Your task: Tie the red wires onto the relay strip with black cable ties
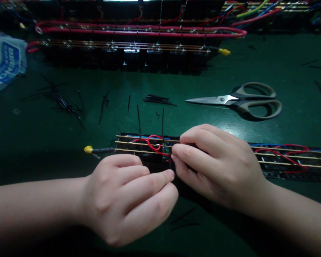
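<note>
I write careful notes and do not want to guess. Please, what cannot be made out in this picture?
All in the head view:
- Whether the left hand grips anything: its curled fingers hide it.
- What the right hand's fingertips pinch, if anything: its fingers hide it.
- Details of the green board: too small and dim.
- The wired strip's far end: cut off by the right edge.
- The bag's small print: blurred.

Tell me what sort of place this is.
Probably an electronics assembly workbench: a wired strip assembly with a small green circuit board sits at the hands, a larger assembly with long red cables lies beyond, and scissors rest near scattered black zip-tie-like pieces.
</note>
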A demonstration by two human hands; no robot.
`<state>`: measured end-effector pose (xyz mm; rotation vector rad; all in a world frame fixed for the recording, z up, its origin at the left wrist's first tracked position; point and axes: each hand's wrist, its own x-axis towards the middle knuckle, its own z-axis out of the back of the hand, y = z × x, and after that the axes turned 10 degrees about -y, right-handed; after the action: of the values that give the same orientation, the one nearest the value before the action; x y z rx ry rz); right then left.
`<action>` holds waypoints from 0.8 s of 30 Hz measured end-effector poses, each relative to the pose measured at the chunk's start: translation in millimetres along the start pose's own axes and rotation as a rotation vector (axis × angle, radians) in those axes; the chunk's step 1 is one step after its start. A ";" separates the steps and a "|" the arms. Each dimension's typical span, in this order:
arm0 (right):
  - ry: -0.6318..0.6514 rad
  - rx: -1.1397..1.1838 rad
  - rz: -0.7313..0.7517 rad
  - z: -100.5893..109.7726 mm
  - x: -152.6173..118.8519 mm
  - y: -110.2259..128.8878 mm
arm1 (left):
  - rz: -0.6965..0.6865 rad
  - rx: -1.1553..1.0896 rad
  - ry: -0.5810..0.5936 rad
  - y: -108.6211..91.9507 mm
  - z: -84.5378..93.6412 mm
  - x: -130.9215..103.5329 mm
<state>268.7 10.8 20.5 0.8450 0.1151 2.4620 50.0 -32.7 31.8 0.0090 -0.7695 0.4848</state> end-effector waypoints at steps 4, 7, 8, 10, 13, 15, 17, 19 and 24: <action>0.003 0.004 0.009 -0.1 -0.1 0.0 | 0.002 -0.029 -0.010 0.1 -0.5 -1.6; 0.009 -0.003 0.014 -0.1 -0.5 0.3 | 0.012 -0.033 -0.019 1.1 -0.7 -1.3; 0.010 -0.007 0.015 -0.1 -0.6 0.4 | 0.003 -0.037 -0.010 1.5 -0.6 -0.6; 0.012 -0.016 0.011 -0.1 -0.5 0.5 | -0.007 -0.040 0.015 1.8 -0.3 1.2; 0.020 -0.033 0.015 -0.1 0.1 0.7 | 0.029 -0.018 -0.002 0.6 -1.1 2.9; 0.025 -0.041 0.019 0.2 0.6 1.0 | 0.049 -0.015 -0.006 -0.9 -2.4 2.5; 0.027 -0.043 0.025 0.4 1.0 1.2 | 0.048 -0.029 -0.004 -2.3 -3.5 0.9; 0.025 -0.044 0.025 0.5 1.2 1.4 | 0.042 -0.041 0.000 -3.2 -4.2 -1.1; 0.013 -0.042 0.004 -0.3 1.2 1.6 | 0.025 -0.039 0.014 -4.5 -4.0 -4.6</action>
<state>267.1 10.0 21.3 0.8128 0.0662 2.4655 51.7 -37.9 26.7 -0.0406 -0.7662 0.4926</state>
